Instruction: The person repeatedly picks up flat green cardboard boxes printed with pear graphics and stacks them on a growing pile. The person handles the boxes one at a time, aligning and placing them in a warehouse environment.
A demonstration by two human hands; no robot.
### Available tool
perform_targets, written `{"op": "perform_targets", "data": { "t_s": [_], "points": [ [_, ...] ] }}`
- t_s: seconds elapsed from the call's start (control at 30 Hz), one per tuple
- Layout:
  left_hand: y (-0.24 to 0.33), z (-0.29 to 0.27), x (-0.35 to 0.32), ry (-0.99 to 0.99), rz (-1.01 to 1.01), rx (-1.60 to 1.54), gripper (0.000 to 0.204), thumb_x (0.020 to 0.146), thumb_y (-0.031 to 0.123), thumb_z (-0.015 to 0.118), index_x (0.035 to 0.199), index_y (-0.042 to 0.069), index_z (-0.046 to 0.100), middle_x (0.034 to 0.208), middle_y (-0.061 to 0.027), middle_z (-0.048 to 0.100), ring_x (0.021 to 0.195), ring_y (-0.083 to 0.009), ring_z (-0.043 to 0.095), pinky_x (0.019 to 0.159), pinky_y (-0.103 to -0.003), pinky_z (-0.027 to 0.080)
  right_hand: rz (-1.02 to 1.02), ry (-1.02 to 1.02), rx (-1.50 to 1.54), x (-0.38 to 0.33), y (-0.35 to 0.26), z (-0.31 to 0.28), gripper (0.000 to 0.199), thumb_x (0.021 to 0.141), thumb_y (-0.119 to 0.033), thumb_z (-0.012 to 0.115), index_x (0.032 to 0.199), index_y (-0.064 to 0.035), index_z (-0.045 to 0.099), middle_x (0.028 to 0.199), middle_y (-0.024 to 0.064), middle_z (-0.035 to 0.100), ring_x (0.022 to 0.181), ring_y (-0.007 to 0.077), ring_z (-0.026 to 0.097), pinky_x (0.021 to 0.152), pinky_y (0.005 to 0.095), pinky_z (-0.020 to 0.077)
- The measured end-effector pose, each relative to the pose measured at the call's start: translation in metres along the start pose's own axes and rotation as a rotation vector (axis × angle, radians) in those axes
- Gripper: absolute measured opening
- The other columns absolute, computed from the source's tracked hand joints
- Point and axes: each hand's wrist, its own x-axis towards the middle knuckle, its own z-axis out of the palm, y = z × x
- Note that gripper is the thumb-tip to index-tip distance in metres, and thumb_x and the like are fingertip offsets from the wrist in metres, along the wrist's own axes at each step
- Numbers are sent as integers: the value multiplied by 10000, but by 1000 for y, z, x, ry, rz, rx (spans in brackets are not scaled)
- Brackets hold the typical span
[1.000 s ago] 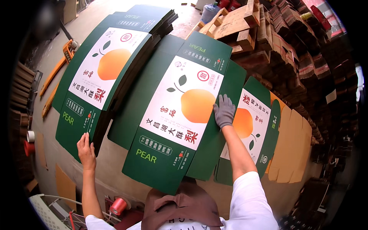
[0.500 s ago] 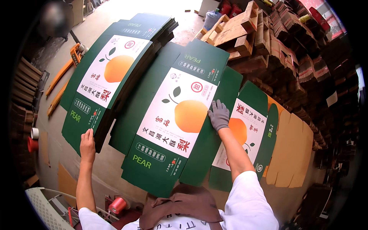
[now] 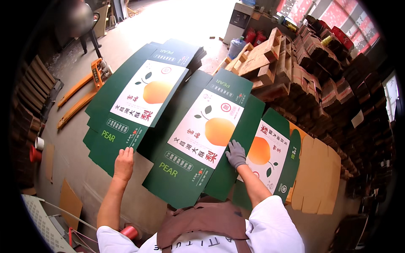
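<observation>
Two printed green flat cardboard boxes with a pear picture lie side by side before me. My left hand [image 3: 124, 163] is bare and closed on the near edge of the left flat box [image 3: 126, 130], the top one of a stack. That box sits askew over the green sheets under it. My right hand [image 3: 236, 154], in a grey glove, rests with fingers spread on the right edge of the middle flat box [image 3: 181, 147]. Another printed flat box [image 3: 274, 143] lies to the right, turned the other way round.
Brown cardboard sheets [image 3: 318, 173] lie at the far right. Wooden pallets [image 3: 261, 57] and stacked brown cardboard [image 3: 316, 88] stand behind. A yellow pallet jack [image 3: 80, 99] stands at left, with a person [image 3: 82, 25] near its handle. A red roll [image 3: 130, 232] is by my left arm.
My left hand has moved right, drawing the left flat box toward the middle one. My right hand stays on the middle box's edge. The view has tilted up.
</observation>
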Motion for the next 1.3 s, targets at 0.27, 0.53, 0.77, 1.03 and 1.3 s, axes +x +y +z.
{"op": "perform_targets", "data": {
  "t_s": [0.27, 0.53, 0.77, 1.03, 1.3],
  "points": [
    [114, -68, -49, -104, 35, -64, 143, 764, 50, 582, 900, 11, 559, 866, -120, 567, 847, -242, 590, 647, -285, 550, 488, -444, 1488, 52, -176, -47, 666, 958, -570, 571, 1328, -17, 553, 1164, 165, 644, 810, 187, 657, 670, 303, 537],
    [171, -58, -112, -95, 24, -394, 567, 778, 130, 650, 1329, 39, 556, 1444, -210, 476, 1308, -385, 468, 1057, -549, 390, 374, 106, 1771, 57, -179, -23, 330, 976, -163, 623, 1225, 50, 583, 1119, 124, 668, 954, 209, 658, 800, 340, 547],
    [233, 33, -130, -247, 305, -700, 662, 794, 147, 659, 1433, 114, 488, 1564, -172, 343, 1471, -382, 270, 1125, -612, 276, 717, 270, 1757, -63, -37, -10, 348, 1008, -107, 544, 1325, 23, 485, 1243, 153, 616, 1111, 307, 637, 929, 454, 565],
    [249, 75, -108, -165, 178, -759, 664, 784, 183, 680, 1420, 127, 498, 1545, -157, 366, 1442, -343, 309, 1110, -573, 299, 651, 138, 1601, -1, -10, 14, 359, 966, -146, 600, 1255, 60, 543, 1155, 153, 650, 1009, 291, 662, 862, 419, 562],
    [266, 84, -67, -261, 161, -582, 711, 791, 300, 736, 1430, 143, 466, 1530, -186, 363, 1433, -362, 310, 1108, -566, 270, 595, 188, 939, 14, -40, -36, 618, 891, -302, 658, 1363, 46, 465, 1226, 269, 644, 1038, 338, 682, 874, 387, 539]
  ]
}}
